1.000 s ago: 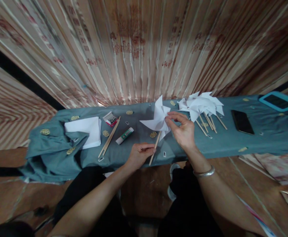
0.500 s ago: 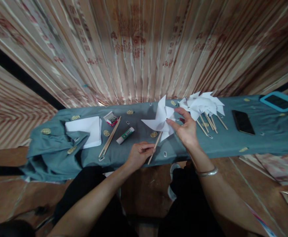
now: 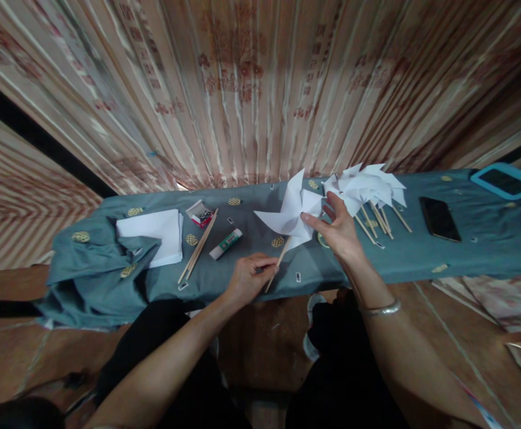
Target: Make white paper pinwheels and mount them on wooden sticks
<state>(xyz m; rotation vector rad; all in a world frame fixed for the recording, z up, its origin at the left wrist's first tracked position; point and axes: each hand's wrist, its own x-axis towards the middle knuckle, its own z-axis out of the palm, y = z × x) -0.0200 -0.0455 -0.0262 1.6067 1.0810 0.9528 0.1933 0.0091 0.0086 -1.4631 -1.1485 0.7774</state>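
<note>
A white paper pinwheel (image 3: 287, 210) on a wooden stick is held just over the cloth-covered bench. My left hand (image 3: 250, 277) pinches its stick low down, fingers closed. With its fingers apart, my right hand (image 3: 338, 229) is at the wheel's right side, the thumb tip touching near the pin at the centre. A greenish roll (image 3: 322, 240), perhaps tape, is partly hidden behind the wheel and right hand. Several white pinwheels (image 3: 371, 187) on sticks lie overlapping just beyond my right hand.
On the grey-green cloth (image 3: 260, 199), to the left, lie white paper sheets (image 3: 164, 229), a small box of pins (image 3: 200, 213), loose wooden sticks (image 3: 199, 247) and a glue stick (image 3: 225, 244). A phone (image 3: 439, 219) and a blue-framed tablet (image 3: 507, 180) lie right. A curtain (image 3: 242, 107) hangs behind.
My right hand has shifted slightly right and its fingers have spread from the blades. The wheel has turned a little; my left hand keeps its pinch on the stick.
</note>
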